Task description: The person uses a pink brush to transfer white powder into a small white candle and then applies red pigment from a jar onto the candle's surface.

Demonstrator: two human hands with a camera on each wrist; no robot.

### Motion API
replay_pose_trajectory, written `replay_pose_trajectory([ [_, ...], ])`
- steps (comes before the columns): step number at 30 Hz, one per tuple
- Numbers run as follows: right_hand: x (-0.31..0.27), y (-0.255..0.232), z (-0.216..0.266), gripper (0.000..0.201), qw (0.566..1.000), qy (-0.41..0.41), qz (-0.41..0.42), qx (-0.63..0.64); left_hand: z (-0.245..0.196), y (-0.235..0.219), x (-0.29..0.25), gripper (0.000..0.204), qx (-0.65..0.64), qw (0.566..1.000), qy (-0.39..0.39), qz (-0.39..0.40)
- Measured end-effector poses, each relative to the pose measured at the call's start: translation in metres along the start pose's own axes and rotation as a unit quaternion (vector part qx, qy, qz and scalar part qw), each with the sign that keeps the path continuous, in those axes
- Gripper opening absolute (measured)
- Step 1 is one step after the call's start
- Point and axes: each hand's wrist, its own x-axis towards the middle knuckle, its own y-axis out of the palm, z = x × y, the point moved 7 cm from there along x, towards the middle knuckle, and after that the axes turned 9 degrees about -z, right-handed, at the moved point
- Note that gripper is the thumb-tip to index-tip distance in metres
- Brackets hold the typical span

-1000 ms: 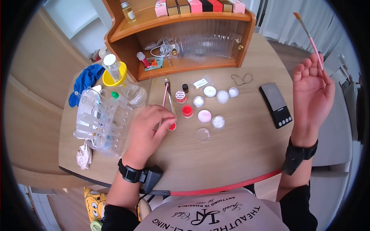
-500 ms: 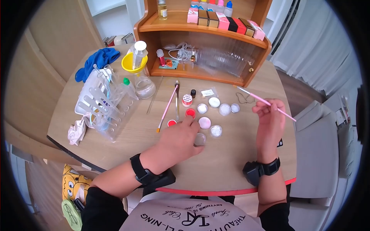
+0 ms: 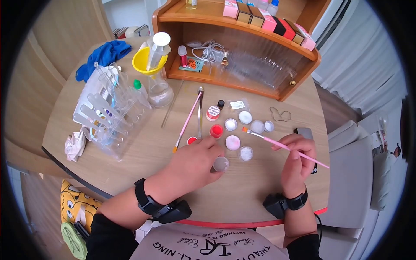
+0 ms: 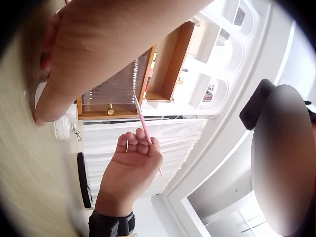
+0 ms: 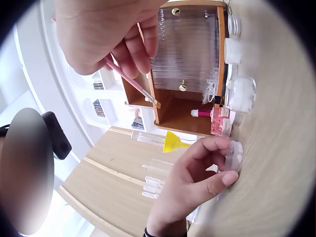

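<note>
My left hand (image 3: 187,168) pinches a small clear round lid (image 3: 220,164) by its rim, low over the table; the right wrist view shows thumb and fingers around the lid (image 5: 235,157). Between its thumb and fingers my right hand (image 3: 296,161) holds a pink-handled brush (image 3: 279,144), bristles pointing left above the small jars. Just beyond the left hand are an open red pot (image 3: 216,131) and a red cap-sized piece (image 3: 192,140). A pale pink powder jar (image 3: 232,142) and a jar of white flakes (image 3: 246,153) stand between the hands.
A second pink brush (image 3: 188,119) lies beside a metal spatula (image 3: 200,117). On the left are a clear rack (image 3: 117,138) with pipettes and a flask (image 3: 160,93) with yellow funnel (image 3: 139,60). A black scale (image 3: 304,132) sits right; a wooden cabinet (image 3: 242,82) stands behind.
My left hand moved right from beside the small red piece to the clear lid and took hold of it. The right hand came down and inward, its brush swinging from upright to pointing left.
</note>
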Motion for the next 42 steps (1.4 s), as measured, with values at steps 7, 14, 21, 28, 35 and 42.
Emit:
replay_pose_trajectory([
  [7,0.001,-0.004,-0.010,0.007,0.999,0.027,-0.011,-0.013,0.002,-0.003,0.002,0.041,-0.016,1.000,-0.019,-0.018],
  [14,0.000,-0.009,-0.018,0.004,0.995,0.077,-0.023,-0.052,-0.004,0.000,0.008,0.035,-0.027,0.999,-0.007,0.022],
  [21,-0.003,-0.004,-0.037,0.011,0.987,0.133,0.023,-0.084,-0.009,-0.002,0.012,0.033,-0.056,0.998,0.005,0.021],
  [28,-0.005,0.004,-0.042,0.012,0.982,0.146,0.067,-0.099,-0.014,0.000,0.011,0.047,-0.011,0.999,0.024,0.034],
  [35,-0.006,0.009,-0.041,0.013,0.983,0.113,0.096,-0.110,-0.013,0.008,0.009,0.050,0.032,0.998,0.017,0.043],
  [42,-0.006,0.012,-0.041,0.014,0.982,0.099,0.100,-0.129,-0.016,0.012,0.010,0.050,0.061,0.997,0.032,0.034],
])
